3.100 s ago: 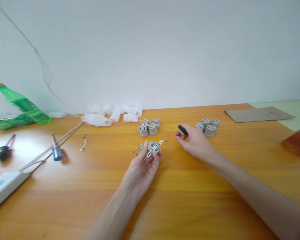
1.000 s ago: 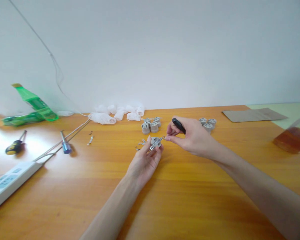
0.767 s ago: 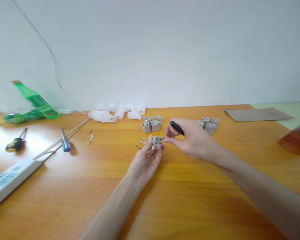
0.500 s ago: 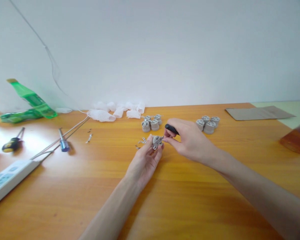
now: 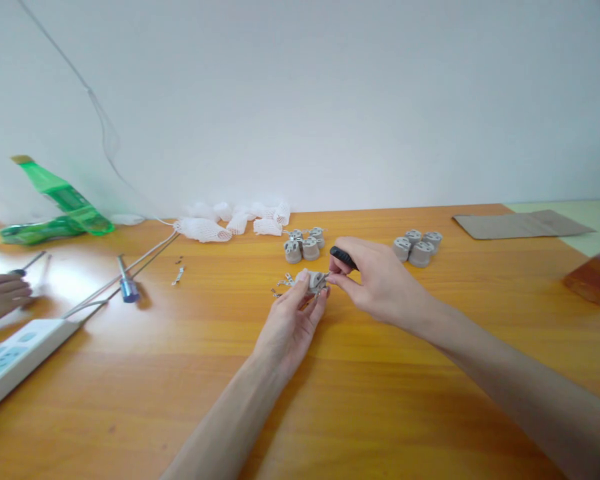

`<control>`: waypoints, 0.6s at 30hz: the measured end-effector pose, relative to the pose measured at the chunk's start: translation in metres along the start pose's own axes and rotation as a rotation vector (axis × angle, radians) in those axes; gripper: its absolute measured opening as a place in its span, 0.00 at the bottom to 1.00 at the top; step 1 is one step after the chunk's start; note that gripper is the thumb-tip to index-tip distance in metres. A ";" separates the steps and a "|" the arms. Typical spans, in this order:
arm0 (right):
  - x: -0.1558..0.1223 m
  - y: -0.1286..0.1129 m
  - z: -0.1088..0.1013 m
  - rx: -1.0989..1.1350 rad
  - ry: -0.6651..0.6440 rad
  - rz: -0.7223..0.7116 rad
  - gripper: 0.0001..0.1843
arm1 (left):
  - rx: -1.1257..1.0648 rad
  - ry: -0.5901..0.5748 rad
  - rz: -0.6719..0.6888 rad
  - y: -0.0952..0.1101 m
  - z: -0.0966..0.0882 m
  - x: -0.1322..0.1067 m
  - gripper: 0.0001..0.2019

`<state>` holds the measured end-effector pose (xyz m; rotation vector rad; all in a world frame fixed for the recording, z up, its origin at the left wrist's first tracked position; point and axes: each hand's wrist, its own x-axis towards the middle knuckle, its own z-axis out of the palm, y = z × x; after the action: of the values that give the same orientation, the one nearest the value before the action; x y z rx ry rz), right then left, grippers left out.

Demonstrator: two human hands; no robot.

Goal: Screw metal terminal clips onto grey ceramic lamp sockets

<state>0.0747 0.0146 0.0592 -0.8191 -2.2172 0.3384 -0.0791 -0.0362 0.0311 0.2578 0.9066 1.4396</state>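
My left hand [image 5: 290,327] grips a small grey ceramic socket [image 5: 311,281] with metal tabs, held just above the orange wooden table [image 5: 330,400]. My right hand [image 5: 375,283] is closed round a black-handled screwdriver [image 5: 343,257], its fingertips pinched right against the socket's right side. A few loose metal clips [image 5: 280,288] lie by my left fingers. Two clusters of the same grey sockets stand behind: one group [image 5: 304,245] just beyond the held socket, another group [image 5: 419,247] to the right.
Another person's hand [image 5: 0,297] reaches over a screwdriver at the left edge. A blue-handled tool [image 5: 126,283], a white power strip [image 5: 15,357], a cable, a green bottle [image 5: 55,207], white foam nets [image 5: 230,223], cardboard [image 5: 520,223] and an amber container [image 5: 595,280] lie around.
My right hand came left with the black screwdriver and pinched onto the socket in my left hand. Another person's hand came in at the left over the yellow-black screwdriver.
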 end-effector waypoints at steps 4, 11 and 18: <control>0.000 0.000 0.000 -0.016 0.003 0.013 0.11 | 0.016 0.006 0.014 0.000 0.000 -0.001 0.09; 0.001 0.007 -0.002 0.046 -0.003 0.080 0.10 | -0.011 0.016 -0.016 0.001 0.002 -0.001 0.09; 0.002 0.016 -0.003 0.276 -0.060 0.191 0.06 | -0.025 -0.018 -0.050 0.003 0.001 0.000 0.09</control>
<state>0.0827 0.0278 0.0548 -0.8780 -2.0890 0.7521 -0.0801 -0.0355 0.0339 0.2271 0.8743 1.3999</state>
